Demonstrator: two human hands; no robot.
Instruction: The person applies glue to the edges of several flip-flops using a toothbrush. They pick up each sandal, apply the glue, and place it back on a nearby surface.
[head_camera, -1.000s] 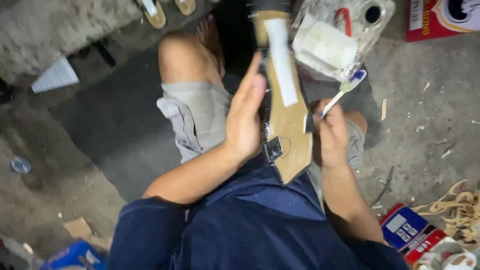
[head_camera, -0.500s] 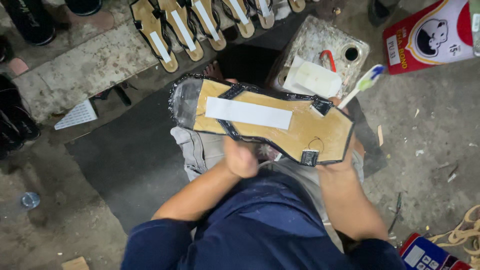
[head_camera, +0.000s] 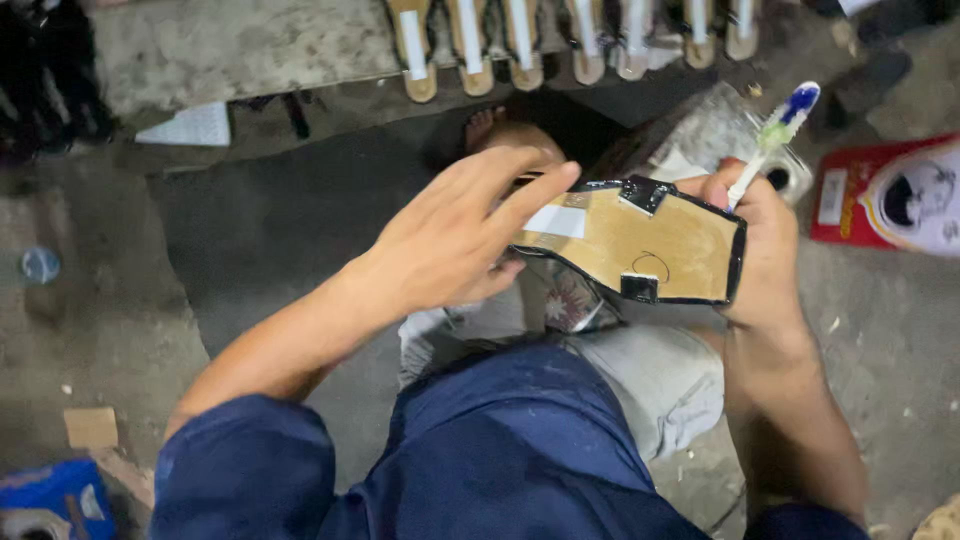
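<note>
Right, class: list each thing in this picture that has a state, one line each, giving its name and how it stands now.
sandal sole: held up flat, tan side up, black edging folded over its rim.
toothbrush: upright in the right hand, bristles up.
right hand: gripping the sole's end and the toothbrush.
left hand: fingers spread, laid over the sole's other end.
row of soles: lined up on the ledge, white strips up.

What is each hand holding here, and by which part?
Right hand grips the toothbrush by its handle and supports the sandal sole at its end. Left hand rests over the other end.
</note>
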